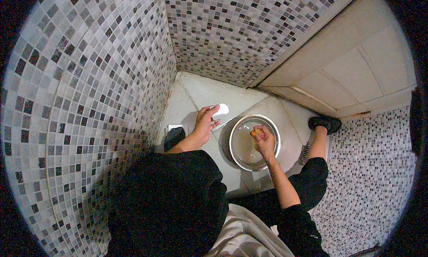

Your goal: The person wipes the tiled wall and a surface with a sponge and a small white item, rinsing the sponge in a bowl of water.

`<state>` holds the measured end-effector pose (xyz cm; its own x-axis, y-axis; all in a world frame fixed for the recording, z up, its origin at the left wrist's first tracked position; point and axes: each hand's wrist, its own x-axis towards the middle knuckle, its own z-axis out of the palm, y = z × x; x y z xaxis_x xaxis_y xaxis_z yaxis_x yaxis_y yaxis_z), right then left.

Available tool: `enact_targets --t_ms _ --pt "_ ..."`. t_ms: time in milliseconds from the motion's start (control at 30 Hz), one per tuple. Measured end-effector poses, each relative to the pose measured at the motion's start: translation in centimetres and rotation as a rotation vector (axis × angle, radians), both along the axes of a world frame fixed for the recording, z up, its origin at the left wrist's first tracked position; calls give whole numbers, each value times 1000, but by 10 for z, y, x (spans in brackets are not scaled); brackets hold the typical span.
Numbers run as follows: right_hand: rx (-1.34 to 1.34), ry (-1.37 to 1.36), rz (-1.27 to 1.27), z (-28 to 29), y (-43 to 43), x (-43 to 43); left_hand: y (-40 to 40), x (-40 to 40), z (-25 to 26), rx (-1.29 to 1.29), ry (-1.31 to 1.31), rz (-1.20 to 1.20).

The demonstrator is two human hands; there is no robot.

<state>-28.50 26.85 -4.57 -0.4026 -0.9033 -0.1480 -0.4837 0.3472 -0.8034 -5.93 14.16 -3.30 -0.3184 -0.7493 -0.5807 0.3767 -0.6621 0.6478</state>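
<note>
A white object with a rounded outline (pixel 221 112), too bright to make out further, is pinched between the thumb and fingers of my left hand (pixel 204 123), above the tiled floor. To its right stands a round metal basin (pixel 232 146) with cloudy water (pixel 246 149) in it. Over that water my right hand (pixel 265 144) grips a crumpled yellow-orange sponge or cloth (pixel 254 133). My fingers cover part of it, so its exact kind is hard to tell.
Mosaic-tiled walls (pixel 110 66) rise at the left and ahead. A panelled door (pixel 337 73) stands at the right. My shod feet flank the basin, a black shoe (pixel 329 124) by the door and a dark shoe (pixel 174 138) near a white floor piece (pixel 173 126).
</note>
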Motion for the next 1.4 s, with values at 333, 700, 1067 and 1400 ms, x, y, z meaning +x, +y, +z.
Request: enact_targets --t_ms 333,700,1067,1400 --pt "-111 246 167 9 -2 12 0 0 2 5 20 1" --pt "2 460 179 -9 -2 3 0 1 1 -2 30 1" --pt "-284 375 163 91 -49 14 -1 -3 2 15 5 -12" --pt "-1436 929 434 342 -253 83 -5 4 4 20 50 25"
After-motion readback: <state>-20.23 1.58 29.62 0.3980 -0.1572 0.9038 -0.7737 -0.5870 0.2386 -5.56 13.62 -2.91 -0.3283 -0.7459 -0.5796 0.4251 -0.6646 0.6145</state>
